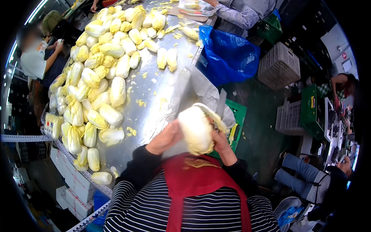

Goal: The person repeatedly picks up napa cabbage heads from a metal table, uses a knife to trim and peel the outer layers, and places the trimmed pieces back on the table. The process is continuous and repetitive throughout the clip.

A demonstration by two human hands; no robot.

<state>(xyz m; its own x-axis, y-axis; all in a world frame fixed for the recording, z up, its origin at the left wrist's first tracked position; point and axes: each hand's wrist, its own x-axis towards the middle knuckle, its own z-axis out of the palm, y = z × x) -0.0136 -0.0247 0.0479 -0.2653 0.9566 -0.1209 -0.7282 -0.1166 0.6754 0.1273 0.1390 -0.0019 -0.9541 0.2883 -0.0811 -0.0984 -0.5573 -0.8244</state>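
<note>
A napa cabbage (194, 127), pale and blurred by motion, is held up in front of my red apron. My left hand (167, 138) supports it from the left, with the fingertips hidden behind it. My right hand (221, 142) is at its other side, closed around a knife, whose broad blade (221, 101) points away from me. A loosened outer leaf (216, 117) stands off the cabbage's right side and covers part of the knife. Below them, crumpled grey sheeting (203, 87) drapes over the table edge.
Many napa cabbages (101, 75) are heaped on the metal table (145, 98), with leaf scraps around. A blue plastic bag (232, 55) hangs open at the right edge. A green crate (239, 116) and a grey crate (279, 65) stand nearby. Several people work around.
</note>
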